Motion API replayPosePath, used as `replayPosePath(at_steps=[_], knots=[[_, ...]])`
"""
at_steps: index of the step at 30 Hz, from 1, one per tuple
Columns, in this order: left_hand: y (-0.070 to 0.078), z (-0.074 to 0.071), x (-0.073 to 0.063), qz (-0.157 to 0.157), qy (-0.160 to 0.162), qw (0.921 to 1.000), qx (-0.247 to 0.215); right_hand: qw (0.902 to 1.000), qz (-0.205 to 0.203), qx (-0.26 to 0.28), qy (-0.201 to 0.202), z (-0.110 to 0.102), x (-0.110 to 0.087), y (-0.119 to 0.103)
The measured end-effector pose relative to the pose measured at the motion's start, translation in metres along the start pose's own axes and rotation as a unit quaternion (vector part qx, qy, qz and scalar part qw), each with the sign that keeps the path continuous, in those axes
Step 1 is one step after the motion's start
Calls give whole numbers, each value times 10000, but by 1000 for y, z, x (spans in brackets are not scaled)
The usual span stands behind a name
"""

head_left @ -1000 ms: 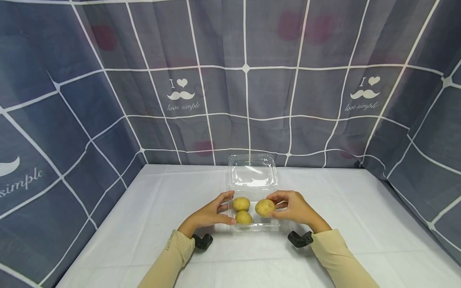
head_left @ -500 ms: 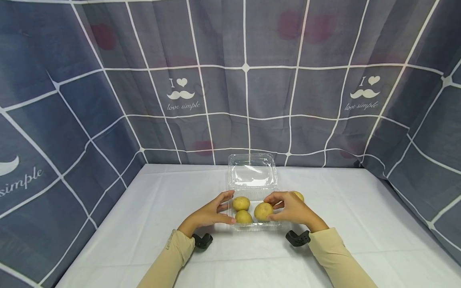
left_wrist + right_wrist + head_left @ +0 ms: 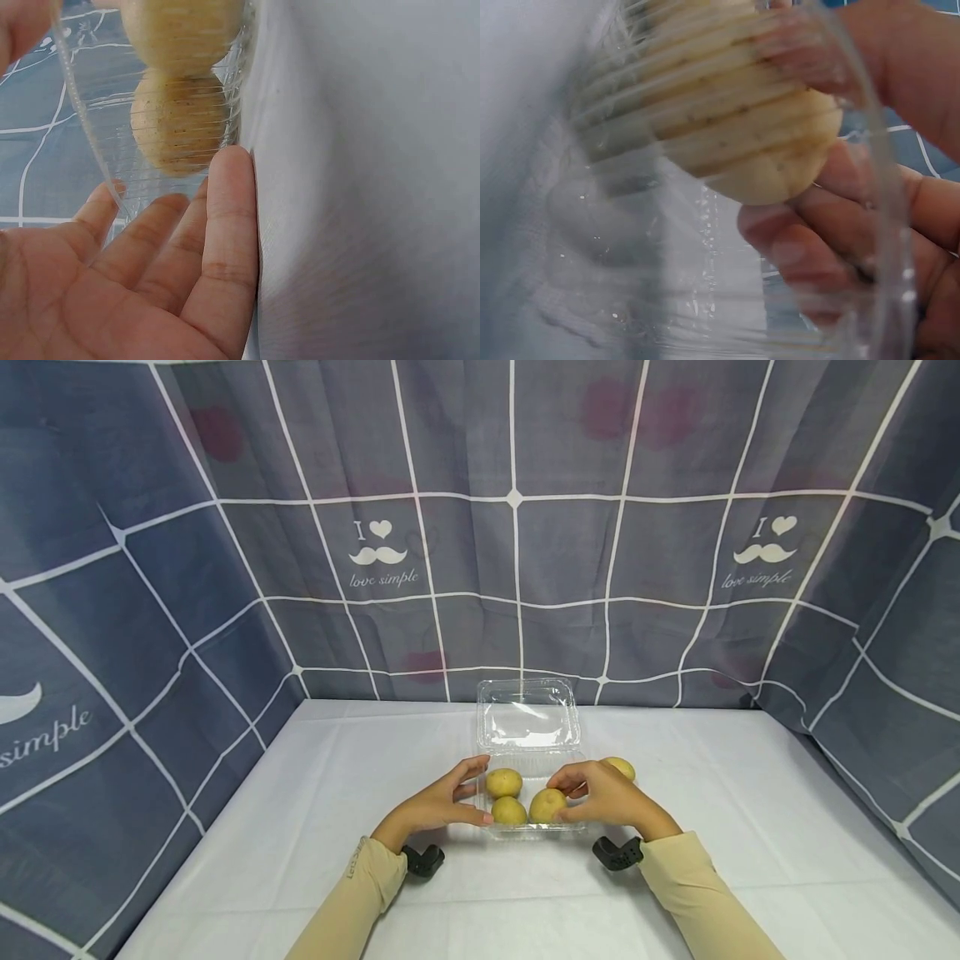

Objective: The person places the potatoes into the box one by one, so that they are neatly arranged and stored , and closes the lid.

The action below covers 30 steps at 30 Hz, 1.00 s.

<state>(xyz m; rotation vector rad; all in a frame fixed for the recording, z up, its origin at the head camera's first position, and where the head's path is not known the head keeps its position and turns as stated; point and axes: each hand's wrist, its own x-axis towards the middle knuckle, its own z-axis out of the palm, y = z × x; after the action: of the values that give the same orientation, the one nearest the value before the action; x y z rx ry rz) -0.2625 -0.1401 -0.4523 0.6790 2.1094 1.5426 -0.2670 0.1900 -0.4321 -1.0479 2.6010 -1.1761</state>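
Placing, seemingly: our right hand (image 3: 604, 793) pinches a round yellow potato (image 3: 545, 807); our spread left hand (image 3: 437, 805) touches the clear plastic clamshell (image 3: 528, 725); release gently.

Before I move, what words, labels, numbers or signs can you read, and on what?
"I", a heart and a mustache, "love simple": back curtain, twice.
"simple", under a cut-off mustache: left curtain.
Left sleeve: lettering too small to read surely.
Box, potatoes: no text that I can make out.
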Motion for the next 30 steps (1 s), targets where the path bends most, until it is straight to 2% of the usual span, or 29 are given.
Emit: replayPosePath(at_steps=[9,21,30], knots=[[0,0,1,-5,-13,10000,2,9991,-261,-184,-289,-1,1,-4],[0,1,1,14,-5,10000,-23,9985,-432,-161,-294,-1,-1,2],[-1,1,1,19,18,10000,-5,9992,-234,-162,-287,-1,-1,-3]])
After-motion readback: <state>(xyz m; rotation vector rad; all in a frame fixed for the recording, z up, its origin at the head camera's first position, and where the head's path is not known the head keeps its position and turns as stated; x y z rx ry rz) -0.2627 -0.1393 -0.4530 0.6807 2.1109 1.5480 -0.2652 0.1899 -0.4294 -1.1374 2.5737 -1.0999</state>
